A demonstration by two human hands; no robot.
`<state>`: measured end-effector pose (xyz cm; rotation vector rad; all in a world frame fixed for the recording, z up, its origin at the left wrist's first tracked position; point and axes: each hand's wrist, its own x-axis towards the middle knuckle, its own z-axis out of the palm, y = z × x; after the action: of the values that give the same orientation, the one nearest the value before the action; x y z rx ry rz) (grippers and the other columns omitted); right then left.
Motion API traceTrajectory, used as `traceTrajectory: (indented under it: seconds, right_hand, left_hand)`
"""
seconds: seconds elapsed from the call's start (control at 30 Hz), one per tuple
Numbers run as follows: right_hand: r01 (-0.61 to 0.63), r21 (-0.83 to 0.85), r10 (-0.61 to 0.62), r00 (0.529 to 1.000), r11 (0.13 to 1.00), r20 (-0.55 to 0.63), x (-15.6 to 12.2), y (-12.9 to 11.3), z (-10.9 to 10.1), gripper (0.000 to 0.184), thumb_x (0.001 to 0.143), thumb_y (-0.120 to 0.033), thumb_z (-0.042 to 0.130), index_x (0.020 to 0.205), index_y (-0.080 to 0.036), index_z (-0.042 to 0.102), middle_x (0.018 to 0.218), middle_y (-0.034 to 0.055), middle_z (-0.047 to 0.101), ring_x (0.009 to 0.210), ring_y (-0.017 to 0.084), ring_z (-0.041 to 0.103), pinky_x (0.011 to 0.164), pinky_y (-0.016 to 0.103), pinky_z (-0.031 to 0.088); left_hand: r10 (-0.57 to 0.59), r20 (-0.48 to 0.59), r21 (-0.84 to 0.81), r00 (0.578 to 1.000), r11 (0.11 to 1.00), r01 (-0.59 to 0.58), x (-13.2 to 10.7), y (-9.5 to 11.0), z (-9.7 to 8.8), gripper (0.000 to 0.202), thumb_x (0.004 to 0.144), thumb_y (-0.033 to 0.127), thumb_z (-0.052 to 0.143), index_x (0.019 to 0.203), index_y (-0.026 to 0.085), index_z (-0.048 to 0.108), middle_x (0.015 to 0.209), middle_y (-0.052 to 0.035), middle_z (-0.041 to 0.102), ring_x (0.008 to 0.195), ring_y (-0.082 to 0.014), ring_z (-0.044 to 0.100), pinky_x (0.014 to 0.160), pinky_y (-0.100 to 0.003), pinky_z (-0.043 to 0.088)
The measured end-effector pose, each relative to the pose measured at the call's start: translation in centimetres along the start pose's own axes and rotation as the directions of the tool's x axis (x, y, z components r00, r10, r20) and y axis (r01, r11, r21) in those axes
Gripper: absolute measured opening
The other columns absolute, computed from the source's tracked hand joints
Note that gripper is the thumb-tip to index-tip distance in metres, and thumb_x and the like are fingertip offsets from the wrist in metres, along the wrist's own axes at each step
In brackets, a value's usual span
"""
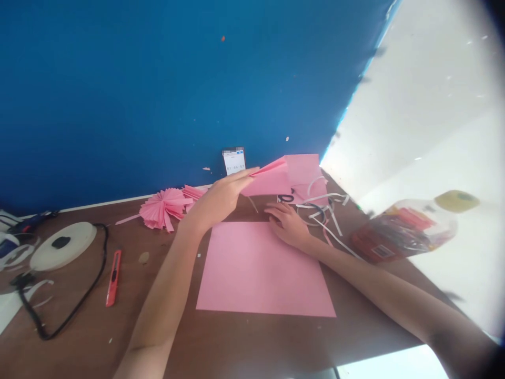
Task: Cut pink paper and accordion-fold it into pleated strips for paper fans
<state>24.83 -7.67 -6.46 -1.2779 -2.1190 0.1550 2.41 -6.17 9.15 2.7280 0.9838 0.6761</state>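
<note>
A folded piece of pink paper (270, 179) is gripped at its left end by my left hand (223, 197), raised above the far part of the table. My right hand (290, 226) lies with fingers stretched out over the far right edge of a flat pink sheet (262, 273). Just beyond its fingertips are dark scissor handles (286, 198), partly hidden. More pink paper (305, 168) stands behind, against the wall. To the left of my left hand sits a pleated pink paper rosette (163, 208).
A red box cutter (113, 279) and a round white device (65, 245) with a black cable (74, 310) lie left. White paper strips (333, 216) curl at the right, near a plastic jar (406, 229) with a yellow lid. A phone (234, 161) leans on the blue wall.
</note>
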Motion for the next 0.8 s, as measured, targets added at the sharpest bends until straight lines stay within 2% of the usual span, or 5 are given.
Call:
traceTrajectory:
  seconds: [0.2,0.4,0.63,0.73,0.8]
  right_hand:
    - [0.121,-0.046,-0.112,0.981,0.992,0.161,-0.3,-0.4,-0.3,0.047,0.082,-0.015,0.052,0.127,-0.029,0.061,0.148,0.0073,0.039,0.131,0.031,0.036,0.104,0.052,0.036]
    - [0.088,-0.059,-0.072,0.971,0.994,0.226,-0.1,-0.3,0.0,0.058,0.085,-0.019,0.047,0.143,-0.023,0.044,0.139,0.0092,0.051,0.128,0.03,0.039,0.104,0.052,0.037]
    - [-0.162,-0.156,0.159,0.987,0.974,-0.031,0.0,0.8,0.8,0.056,0.083,-0.018,0.045,0.138,-0.011,0.044,0.147,0.016,0.041,0.132,0.033,0.036,0.106,0.052,0.034]
    - [-0.167,-0.175,0.152,0.983,0.97,-0.099,-0.1,0.7,0.6,0.049,0.082,-0.019,0.047,0.13,-0.013,0.05,0.154,0.016,0.027,0.136,0.038,0.029,0.105,0.056,0.032]
    - [-0.162,-0.122,0.139,0.974,0.979,-0.178,-0.2,0.5,0.1,0.044,0.081,-0.016,0.045,0.124,-0.014,0.052,0.151,0.0162,0.033,0.133,0.036,0.034,0.104,0.055,0.034]
  left_hand:
    - [-0.012,0.081,-0.001,0.997,1.0,0.012,-0.2,0.8,-0.3,0.058,0.088,0.001,0.028,0.137,0.024,0.049,0.147,0.0003,0.045,0.136,-0.0155,0.041,0.114,-0.035,0.036]
    - [0.009,0.118,-0.02,0.993,1.0,-0.007,-0.1,1.6,-0.4,0.056,0.09,0.003,0.029,0.137,0.025,0.049,0.146,0.0008,0.047,0.136,-0.0165,0.041,0.114,-0.036,0.036]
    - [-0.132,-0.028,0.13,0.991,0.982,0.135,-0.5,-0.6,-1.4,0.053,0.087,0.002,0.029,0.126,0.022,0.058,0.141,-0.0015,0.052,0.13,-0.0188,0.047,0.109,-0.038,0.039]
    - [-0.131,0.045,0.194,0.99,0.974,0.12,-0.8,-0.6,-1.5,0.047,0.084,0.002,0.033,0.114,0.021,0.064,0.129,-0.0032,0.061,0.121,-0.0211,0.053,0.102,-0.038,0.043]
    - [-0.107,0.152,0.19,0.983,0.979,0.077,-0.8,-0.1,-0.9,0.043,0.081,0.001,0.035,0.104,0.021,0.066,0.118,-0.0034,0.066,0.11,-0.0204,0.059,0.093,-0.034,0.046]
